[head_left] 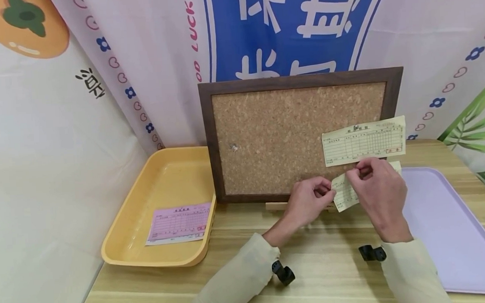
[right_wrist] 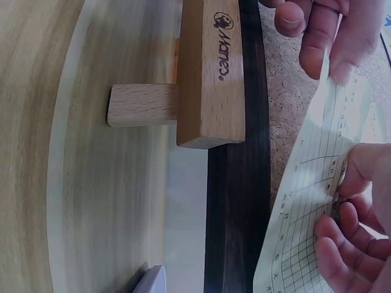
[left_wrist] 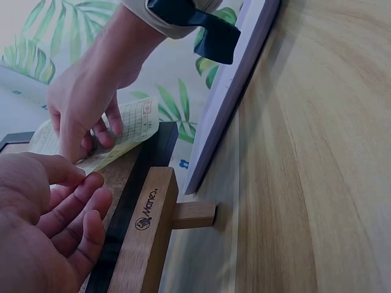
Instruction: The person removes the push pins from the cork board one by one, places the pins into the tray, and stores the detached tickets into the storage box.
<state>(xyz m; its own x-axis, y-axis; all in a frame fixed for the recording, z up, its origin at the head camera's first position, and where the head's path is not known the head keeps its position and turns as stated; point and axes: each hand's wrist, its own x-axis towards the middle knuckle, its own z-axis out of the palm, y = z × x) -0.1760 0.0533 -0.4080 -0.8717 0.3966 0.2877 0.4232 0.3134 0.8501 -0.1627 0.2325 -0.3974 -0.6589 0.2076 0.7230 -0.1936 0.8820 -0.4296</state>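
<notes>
A cork board (head_left: 274, 136) with a dark frame leans upright on a wooden easel (left_wrist: 149, 226). One yellow receipt slip (head_left: 364, 141) hangs at its right side, a silvery push pin (head_left: 356, 127) through its top. Below it, a second yellow receipt slip (head_left: 343, 194) lies over the lower frame. My left hand (head_left: 311, 198) pinches this slip's left corner between thumb and forefinger. My right hand (head_left: 380, 186) is at the slip's upper edge, thumb and fingertips pinching a small push pin (right_wrist: 335, 207) against the paper, mostly hidden by the fingers.
A yellow tray (head_left: 158, 173) at the left holds pink receipt slips (head_left: 178, 222). Another push pin (head_left: 234, 147) sticks in the board's left part. A lilac tray (head_left: 445, 233) lies at the right on the wooden table (head_left: 325, 270). A printed curtain hangs behind.
</notes>
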